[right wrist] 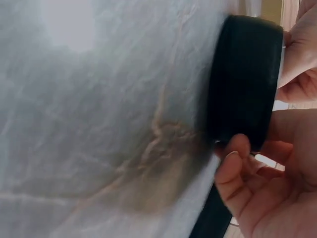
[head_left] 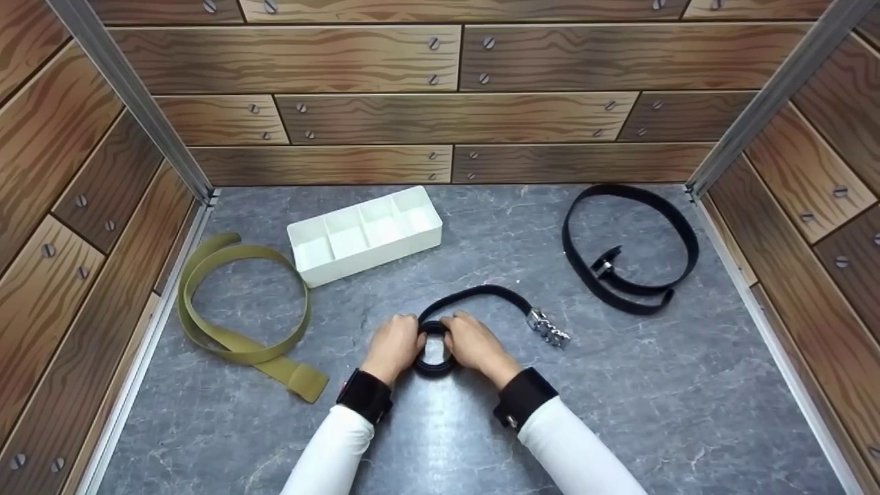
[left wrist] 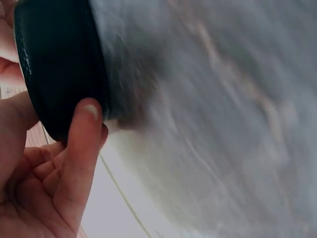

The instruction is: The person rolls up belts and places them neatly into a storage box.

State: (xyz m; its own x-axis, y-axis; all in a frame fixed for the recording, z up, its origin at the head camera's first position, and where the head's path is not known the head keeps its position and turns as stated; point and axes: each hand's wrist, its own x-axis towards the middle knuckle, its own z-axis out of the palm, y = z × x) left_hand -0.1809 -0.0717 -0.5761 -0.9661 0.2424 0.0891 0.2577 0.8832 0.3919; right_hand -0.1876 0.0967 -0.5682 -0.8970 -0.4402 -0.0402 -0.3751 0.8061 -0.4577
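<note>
A black belt (head_left: pixel 434 369) is partly wound into a small upright-edged coil on the grey surface. From the coil its loose end curves away to the right and finishes in a silver buckle (head_left: pixel 548 327). My left hand (head_left: pixel 397 346) grips the coil's left side, fingers and thumb curled about the band. On the opposite side my right hand (head_left: pixel 476 344) holds the coil the same way. In the left wrist view the coiled belt (left wrist: pixel 62 64) stands on edge with fingertips at its lower rim; the right wrist view shows the coil (right wrist: pixel 246 82) pinched likewise.
An olive webbing belt (head_left: pixel 199 295) lies loosely looped at the left. Behind it, a white box with several compartments (head_left: pixel 375 256) stands at an angle. Another black belt (head_left: pixel 687 234) lies looped at the back right. Wood-patterned walls (head_left: pixel 454 117) enclose the surface on three sides.
</note>
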